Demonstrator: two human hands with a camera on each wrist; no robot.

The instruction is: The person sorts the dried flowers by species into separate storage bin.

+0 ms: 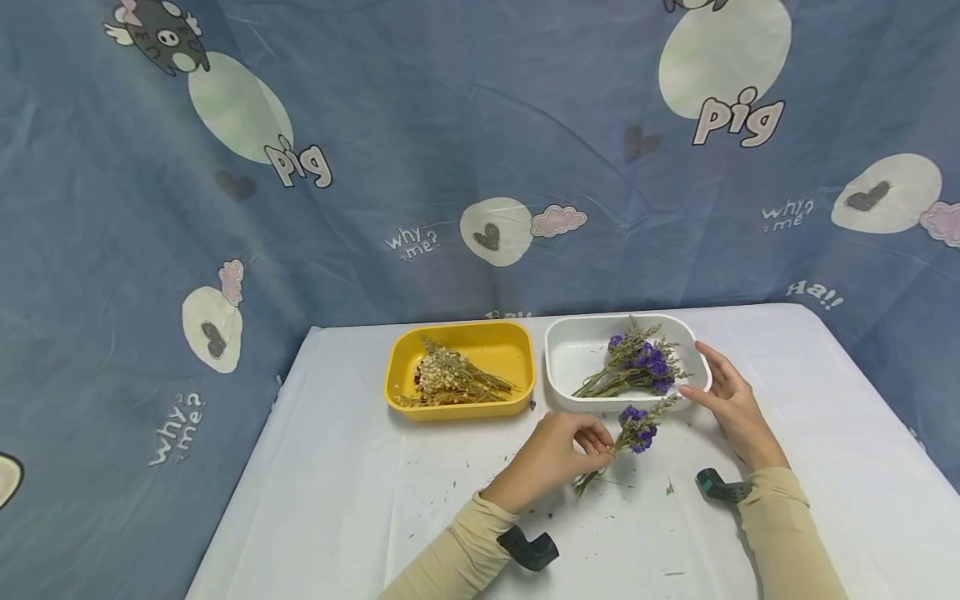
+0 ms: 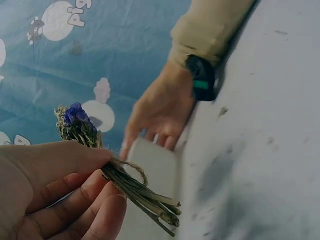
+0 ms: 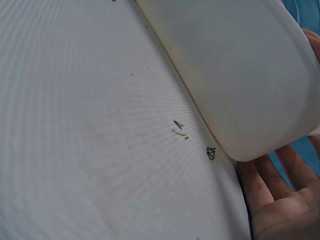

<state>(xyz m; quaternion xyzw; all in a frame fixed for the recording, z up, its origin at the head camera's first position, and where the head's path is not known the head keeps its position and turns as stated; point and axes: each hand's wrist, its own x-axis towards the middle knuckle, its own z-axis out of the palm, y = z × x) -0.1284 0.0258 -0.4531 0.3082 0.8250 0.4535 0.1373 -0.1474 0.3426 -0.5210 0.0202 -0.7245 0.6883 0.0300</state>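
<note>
My left hand (image 1: 558, 457) pinches a small bunch of dried purple flowers (image 1: 639, 429) between thumb and fingers, just in front of the white tray (image 1: 600, 404). In the left wrist view, twine (image 2: 139, 171) circles the stems (image 2: 145, 197), whose cut ends point down and right. With thumb at the front corner and fingers at the right end, my right hand (image 1: 738, 414) holds the white tray. Inside that tray lie more dried purple flowers (image 1: 652, 367). The right wrist view has the tray's outer wall (image 3: 240, 75) with fingers (image 3: 287, 170) against its end.
To the left of the white tray stands a yellow tray (image 1: 393, 367) with dried cream-coloured flowers (image 1: 450, 371). Plant crumbs (image 1: 670, 487) are scattered over the white table (image 1: 337, 500). A blue printed curtain (image 1: 420, 125) hangs behind the table.
</note>
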